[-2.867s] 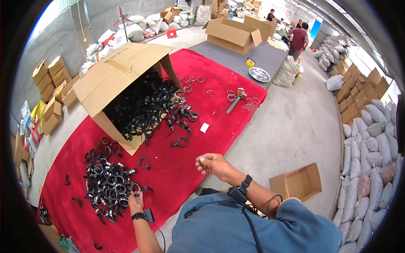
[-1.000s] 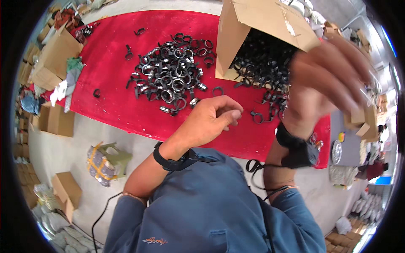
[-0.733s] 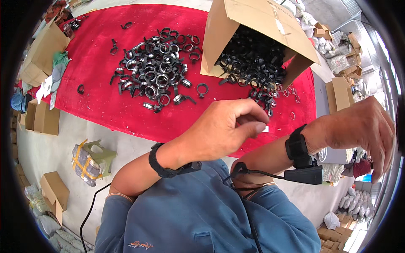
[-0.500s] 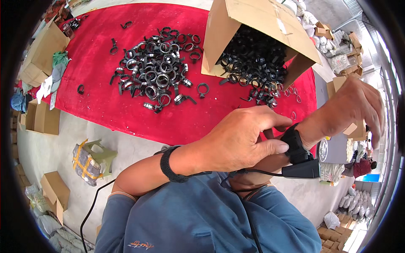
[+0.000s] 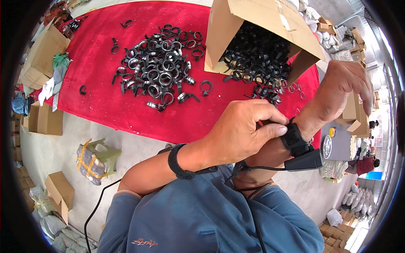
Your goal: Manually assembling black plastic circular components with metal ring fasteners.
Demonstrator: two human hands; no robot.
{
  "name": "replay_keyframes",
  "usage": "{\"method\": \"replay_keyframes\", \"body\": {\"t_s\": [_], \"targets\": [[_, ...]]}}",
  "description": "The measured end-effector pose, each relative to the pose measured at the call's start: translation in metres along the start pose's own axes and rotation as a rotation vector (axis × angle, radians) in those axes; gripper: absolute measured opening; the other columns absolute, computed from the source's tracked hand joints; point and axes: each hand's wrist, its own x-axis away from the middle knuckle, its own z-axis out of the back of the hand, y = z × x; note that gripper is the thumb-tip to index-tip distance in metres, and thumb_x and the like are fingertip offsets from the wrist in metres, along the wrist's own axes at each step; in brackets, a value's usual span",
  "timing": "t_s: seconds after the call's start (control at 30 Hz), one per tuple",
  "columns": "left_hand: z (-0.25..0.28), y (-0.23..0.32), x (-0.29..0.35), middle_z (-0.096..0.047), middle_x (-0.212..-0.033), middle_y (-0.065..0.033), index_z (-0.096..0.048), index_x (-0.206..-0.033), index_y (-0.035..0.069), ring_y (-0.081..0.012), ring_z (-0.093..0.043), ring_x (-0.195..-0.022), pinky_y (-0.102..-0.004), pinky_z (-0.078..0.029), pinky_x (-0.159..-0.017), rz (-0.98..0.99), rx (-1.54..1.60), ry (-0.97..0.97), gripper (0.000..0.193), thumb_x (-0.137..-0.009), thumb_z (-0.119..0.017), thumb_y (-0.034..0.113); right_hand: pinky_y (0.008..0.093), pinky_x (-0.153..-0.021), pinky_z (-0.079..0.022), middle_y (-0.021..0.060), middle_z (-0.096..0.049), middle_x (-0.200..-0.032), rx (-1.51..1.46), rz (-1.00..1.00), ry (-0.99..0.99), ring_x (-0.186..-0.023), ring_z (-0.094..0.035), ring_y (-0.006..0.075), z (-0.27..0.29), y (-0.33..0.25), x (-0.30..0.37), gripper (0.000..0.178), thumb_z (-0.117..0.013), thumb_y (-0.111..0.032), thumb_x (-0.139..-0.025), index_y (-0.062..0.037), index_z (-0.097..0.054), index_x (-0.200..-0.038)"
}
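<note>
The left hand (image 5: 242,130) pinches the black wrist strap (image 5: 294,138) wrapped crosswise around the right wrist, just below the relaxed, empty right hand (image 5: 341,86).

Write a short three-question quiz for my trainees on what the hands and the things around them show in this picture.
1. True or false: the left hand grips the black wrist strap on the right arm.
2. Which colour is the mat under the pile of black rings? A red, B green, C grey.
3. Fill in: the tipped cardboard box spills black ____.

Key: 1 true; 2 A; 3 rings. The right hand holds nothing; its fingers hang loose.
</note>
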Motion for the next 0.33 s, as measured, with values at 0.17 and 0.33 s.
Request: {"method": "replay_keyframes", "body": {"t_s": [0.17,0.33], "targets": [[0.001,0.003,-0.002,-0.075,-0.092,-0.0053,-0.076,-0.103,0.0,-0.0086,-0.07,-0.085,-0.026,-0.057,-0.072,0.117,0.064,0.026,0.013,-0.096,-0.082,0.009,0.0408,-0.056,-0.063,0.0121,-0.07,-0.072,0.046,0.093,0.166,-0.059,-0.067,0.0247,0.019,0.0,-0.001,0.042,-0.05,-0.021,-0.105,-0.0018,-0.07,-0.075],[0.001,-0.001,0.0,-0.075,-0.093,-0.0045,-0.074,-0.108,0.0,-0.007,-0.07,-0.087,-0.0247,-0.058,-0.074,0.148,-0.011,0.072,0.016,-0.097,-0.081,0.009,0.0394,-0.06,-0.062,0.0107,-0.069,-0.073,0.125,0.155,0.23,-0.063,-0.067,0.024,0.045,-0.021,-0.001,0.039,-0.049,-0.019,-0.106,-0.0032,-0.068,-0.076]]}}
